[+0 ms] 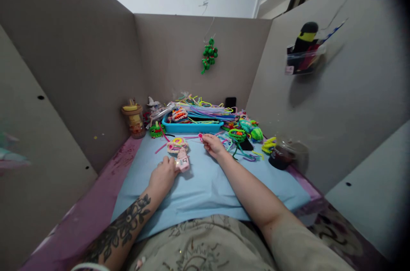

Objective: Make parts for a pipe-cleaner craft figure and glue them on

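My left hand (163,174) is closed around a small pink case with a printed front (183,163), whose kind I cannot make out. Just beyond it lies a pink, cream and yellow pipe-cleaner figure (178,145). My right hand (212,145) is raised over the blue cloth, thumb and fingers pinching a pink pipe-cleaner coil (200,136). Loose pipe cleaners (228,142) in purple, teal and white lie beside and behind that hand. A green pipe-cleaner figure (237,135) sits to its right.
A blue tray (192,128) heaped with pipe cleaners stands at the back. A lidded cup (134,121) is at the left, a dark drink cup (282,156) at the right. Grey partitions enclose the table. A green ornament (209,56) and a clear holder (303,59) hang there.
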A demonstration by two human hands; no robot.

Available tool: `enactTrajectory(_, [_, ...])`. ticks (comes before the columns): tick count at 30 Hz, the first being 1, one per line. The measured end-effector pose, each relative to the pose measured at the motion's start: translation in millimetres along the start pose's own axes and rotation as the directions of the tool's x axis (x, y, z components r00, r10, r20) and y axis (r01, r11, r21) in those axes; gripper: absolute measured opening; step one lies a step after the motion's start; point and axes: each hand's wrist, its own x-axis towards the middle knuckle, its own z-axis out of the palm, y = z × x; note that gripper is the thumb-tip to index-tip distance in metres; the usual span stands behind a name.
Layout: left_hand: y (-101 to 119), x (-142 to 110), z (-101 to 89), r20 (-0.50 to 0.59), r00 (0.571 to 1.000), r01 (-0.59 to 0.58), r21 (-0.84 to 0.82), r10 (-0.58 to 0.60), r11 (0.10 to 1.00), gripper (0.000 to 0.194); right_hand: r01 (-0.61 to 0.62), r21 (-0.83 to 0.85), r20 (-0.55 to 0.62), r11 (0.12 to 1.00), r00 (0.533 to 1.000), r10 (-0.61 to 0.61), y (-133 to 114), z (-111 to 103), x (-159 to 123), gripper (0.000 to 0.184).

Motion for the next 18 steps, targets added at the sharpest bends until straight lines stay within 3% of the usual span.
enactTrajectory(18, [-0.3,-0.6,4.7,0.016,1.000,0.022,-0.043,-0.021,0.999,0.026,-0.010,-0.022,0.002,1.000,1.000,0.010,-0.6,1.0,-2.2,0.029])
